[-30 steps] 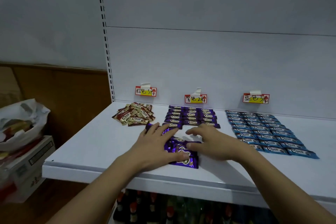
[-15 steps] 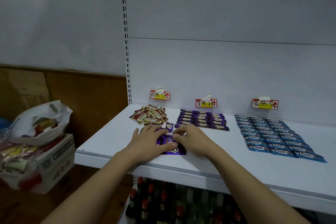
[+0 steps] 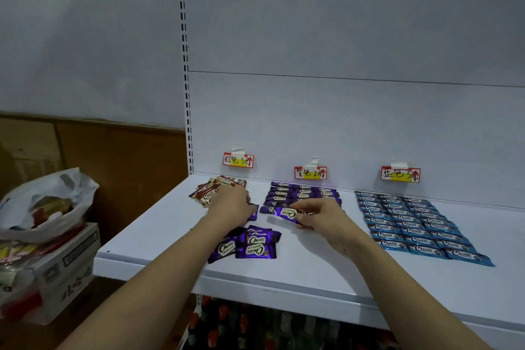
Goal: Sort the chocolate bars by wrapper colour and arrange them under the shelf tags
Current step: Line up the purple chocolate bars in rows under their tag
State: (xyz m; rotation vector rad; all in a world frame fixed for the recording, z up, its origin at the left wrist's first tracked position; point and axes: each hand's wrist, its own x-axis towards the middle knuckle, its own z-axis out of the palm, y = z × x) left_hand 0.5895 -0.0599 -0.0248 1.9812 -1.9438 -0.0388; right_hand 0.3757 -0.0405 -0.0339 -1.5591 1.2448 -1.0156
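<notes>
1. Three paper price tags hang on the white back panel: left tag [image 3: 238, 160], middle tag [image 3: 310, 173], right tag [image 3: 400, 174].
2. Right hand [image 3: 326, 217] pinches one purple-wrapped chocolate bar [image 3: 285, 212] at the front of the purple rows [image 3: 302, 193] under the middle tag.
3. Left hand [image 3: 231, 206] lies palm-down, fingers spread flat on the brown-and-cream wrapped bars [image 3: 213, 189] under the left tag.
4. Loose purple bars [image 3: 250, 244] lie near the white shelf's front edge [image 3: 284, 284].
5. Blue-wrapped bars [image 3: 412, 221] sit in neat rows under the right tag.
</notes>
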